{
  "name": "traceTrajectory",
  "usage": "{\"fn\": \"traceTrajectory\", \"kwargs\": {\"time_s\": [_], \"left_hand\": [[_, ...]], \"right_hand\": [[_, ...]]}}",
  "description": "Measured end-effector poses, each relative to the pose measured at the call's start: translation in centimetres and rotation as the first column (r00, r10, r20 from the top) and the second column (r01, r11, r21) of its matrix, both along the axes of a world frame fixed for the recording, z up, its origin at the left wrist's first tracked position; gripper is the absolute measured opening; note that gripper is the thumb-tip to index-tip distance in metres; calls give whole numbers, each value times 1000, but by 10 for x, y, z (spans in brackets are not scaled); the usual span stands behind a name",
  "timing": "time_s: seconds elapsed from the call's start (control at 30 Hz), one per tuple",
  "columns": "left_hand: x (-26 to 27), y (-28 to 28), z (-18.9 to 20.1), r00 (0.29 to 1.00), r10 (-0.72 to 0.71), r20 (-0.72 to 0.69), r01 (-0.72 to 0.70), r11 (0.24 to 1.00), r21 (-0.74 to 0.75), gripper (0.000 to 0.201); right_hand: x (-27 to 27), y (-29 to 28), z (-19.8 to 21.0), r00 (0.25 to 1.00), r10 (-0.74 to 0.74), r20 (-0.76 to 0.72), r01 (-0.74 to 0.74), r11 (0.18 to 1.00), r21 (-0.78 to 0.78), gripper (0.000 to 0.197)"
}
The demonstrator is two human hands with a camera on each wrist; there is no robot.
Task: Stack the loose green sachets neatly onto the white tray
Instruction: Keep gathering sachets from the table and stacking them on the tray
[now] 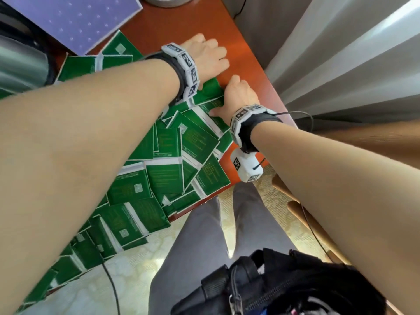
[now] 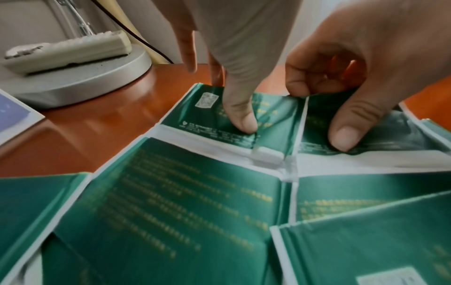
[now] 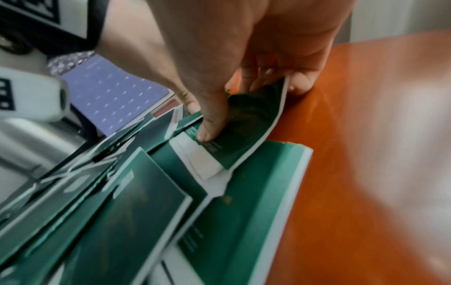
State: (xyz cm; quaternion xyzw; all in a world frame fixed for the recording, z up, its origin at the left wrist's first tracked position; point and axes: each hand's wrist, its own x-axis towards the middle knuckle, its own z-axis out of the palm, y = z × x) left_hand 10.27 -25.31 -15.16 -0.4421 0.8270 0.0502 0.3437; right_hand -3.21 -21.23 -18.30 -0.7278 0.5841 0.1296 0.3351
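I read this as the gathering step, early on; the green sachets (image 1: 172, 153) lie in a loose, overlapping heap across the orange table (image 1: 245, 55), some hanging past its near edge, and I can't find a white tray in any view, so nothing counts as stacked yet.

My right hand (image 1: 234, 98) is at the far end of the heap; from the right wrist view its thumb presses on the face of one sachet (image 3: 246, 123) while the curled fingers wrap its far edge, so it grips that sachet, which is bowed upward and partly lifted off the ones beneath. My left hand (image 1: 204, 56) is just beside it; the left wrist view shows its thumb (image 2: 241, 117) pressing down on a neighbouring sachet (image 2: 207, 108) with a finger behind the far edge, a pinch that looks less settled than the right one; I judge it grasping, though lightly.

A purple card (image 1: 75, 19) and a grey round base (image 2: 80, 77) sit beyond the heap, apart from both hands.

Next, I'd say, the move calls for peeling each pinched sachet free without dragging its overlapped neighbours; then squaring the edges together; then finding the tray, since the target is out of sight; the slick foil may slip.
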Motion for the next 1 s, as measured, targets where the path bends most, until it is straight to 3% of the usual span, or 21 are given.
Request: {"fn": "traceTrajectory", "kwargs": {"time_s": [0.23, 0.4, 0.53, 0.8, 0.9, 1.0], "left_hand": [[0, -7, 0, 1000, 16, 18, -17, 1000, 25, 40], [20, -9, 0, 936, 341, -91, -339, 940, 31, 42], [38, -11, 10, 868, 477, -136, -484, 875, -20, 40], [41, -3, 30, 801, 534, -272, -583, 798, -151, 34], [34, 10, 26, 782, 540, -313, -592, 800, -101, 29], [25, 28, 12, 779, 554, -296, -585, 810, -24, 51]], "right_hand": [[1, -9, 0, 999, -49, -5, 49, 996, 77, 42], [-1, -15, 3, 997, -69, 25, 67, 995, 71, 23], [-10, -38, 19, 1000, -25, 5, 25, 1000, -8, 32], [-26, -83, 50, 979, 166, -117, -192, 943, -273, 34], [-28, -73, 52, 950, 257, -176, -297, 918, -263, 42], [-31, -52, 37, 906, 379, -190, -411, 895, -175, 54]]}}
